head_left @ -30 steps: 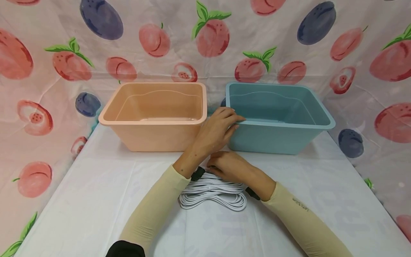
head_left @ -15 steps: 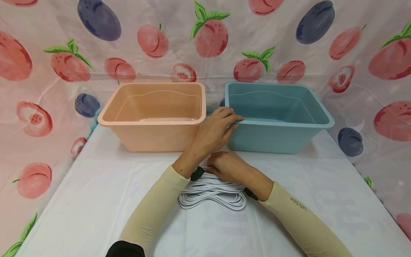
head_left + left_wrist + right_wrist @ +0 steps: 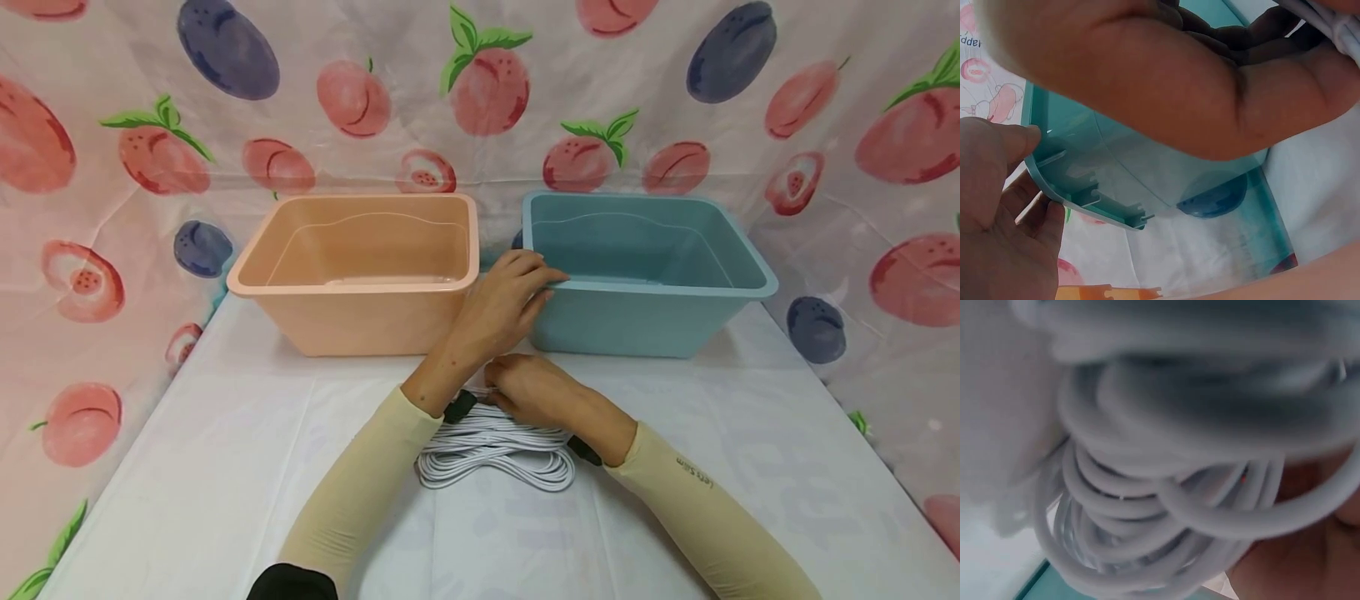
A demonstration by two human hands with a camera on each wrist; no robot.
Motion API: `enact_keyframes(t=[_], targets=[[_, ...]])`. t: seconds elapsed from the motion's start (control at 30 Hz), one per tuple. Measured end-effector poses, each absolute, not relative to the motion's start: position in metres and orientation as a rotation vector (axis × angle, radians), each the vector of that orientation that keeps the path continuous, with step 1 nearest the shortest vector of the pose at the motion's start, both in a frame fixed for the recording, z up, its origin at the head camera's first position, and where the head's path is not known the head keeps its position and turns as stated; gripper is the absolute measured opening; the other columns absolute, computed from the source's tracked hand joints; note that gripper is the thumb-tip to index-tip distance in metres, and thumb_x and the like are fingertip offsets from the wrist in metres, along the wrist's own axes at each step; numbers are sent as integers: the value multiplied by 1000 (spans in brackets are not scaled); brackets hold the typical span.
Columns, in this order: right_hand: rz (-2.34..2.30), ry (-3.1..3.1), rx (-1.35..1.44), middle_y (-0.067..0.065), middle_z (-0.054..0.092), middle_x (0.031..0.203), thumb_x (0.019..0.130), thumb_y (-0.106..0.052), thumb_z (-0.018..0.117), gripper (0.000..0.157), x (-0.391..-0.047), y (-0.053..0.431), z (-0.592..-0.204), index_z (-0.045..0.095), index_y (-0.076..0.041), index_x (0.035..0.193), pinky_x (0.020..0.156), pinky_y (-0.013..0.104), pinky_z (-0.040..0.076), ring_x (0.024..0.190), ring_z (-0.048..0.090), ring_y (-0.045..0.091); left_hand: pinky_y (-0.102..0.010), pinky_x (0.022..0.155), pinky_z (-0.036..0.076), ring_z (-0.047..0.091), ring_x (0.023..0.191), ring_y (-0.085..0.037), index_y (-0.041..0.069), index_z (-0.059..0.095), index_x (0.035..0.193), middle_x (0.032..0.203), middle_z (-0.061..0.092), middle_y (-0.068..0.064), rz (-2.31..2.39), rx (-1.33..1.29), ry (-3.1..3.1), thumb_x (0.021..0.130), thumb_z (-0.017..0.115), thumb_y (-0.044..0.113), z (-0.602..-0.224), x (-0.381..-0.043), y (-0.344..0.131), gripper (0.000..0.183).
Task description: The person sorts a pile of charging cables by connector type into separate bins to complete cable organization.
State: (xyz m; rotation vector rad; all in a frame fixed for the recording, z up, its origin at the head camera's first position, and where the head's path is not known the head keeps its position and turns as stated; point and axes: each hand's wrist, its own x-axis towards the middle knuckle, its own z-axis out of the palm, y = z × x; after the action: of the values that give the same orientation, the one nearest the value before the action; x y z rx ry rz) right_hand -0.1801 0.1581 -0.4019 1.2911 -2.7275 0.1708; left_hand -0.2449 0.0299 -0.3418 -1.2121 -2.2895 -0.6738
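My left hand [image 3: 502, 304] grips the near left corner of the blue-green plastic bin [image 3: 637, 321]. In the left wrist view its thumb and fingers [image 3: 1025, 140] pinch the bin's ribbed rim from both sides. Below it in the head view, my right hand [image 3: 536, 389] bends over the far edge of a bundled white cable [image 3: 495, 454] on the table, its curled fingers holding the coils. The left forearm crosses in front, and the right fingertips are partly hidden. Thick white cable loops [image 3: 1135, 531] fill the right wrist view, with part of the hand [image 3: 1304, 544] behind them.
A peach-coloured bin [image 3: 352, 321] stands left of the blue-green one, a narrow gap between them. Both sit at the back of a table covered with white cloth [image 3: 225, 475]. Fruit-printed fabric [image 3: 420, 108] hangs behind and along the sides.
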Motion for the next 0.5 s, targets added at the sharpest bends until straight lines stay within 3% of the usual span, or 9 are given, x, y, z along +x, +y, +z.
enact_keyframes(t=[0.27,0.5], targets=[[276,-2751,1322,2,72,98,99,-12,74,5,-182,159,-405,78,-10,102,84,36,59,92,70,20,-33,117,42,55,130,-24,15,75,131,130,68,-5,-665,-1213,-2295,109,59,15,-340,-244,30,27],[167,-2718,1336,4,68,97,101,-14,72,6,-181,159,-405,74,-9,98,83,36,58,92,67,20,-33,117,42,55,130,-23,16,75,131,129,68,-4,-674,-1210,-2300,110,59,16,-342,-245,30,27]])
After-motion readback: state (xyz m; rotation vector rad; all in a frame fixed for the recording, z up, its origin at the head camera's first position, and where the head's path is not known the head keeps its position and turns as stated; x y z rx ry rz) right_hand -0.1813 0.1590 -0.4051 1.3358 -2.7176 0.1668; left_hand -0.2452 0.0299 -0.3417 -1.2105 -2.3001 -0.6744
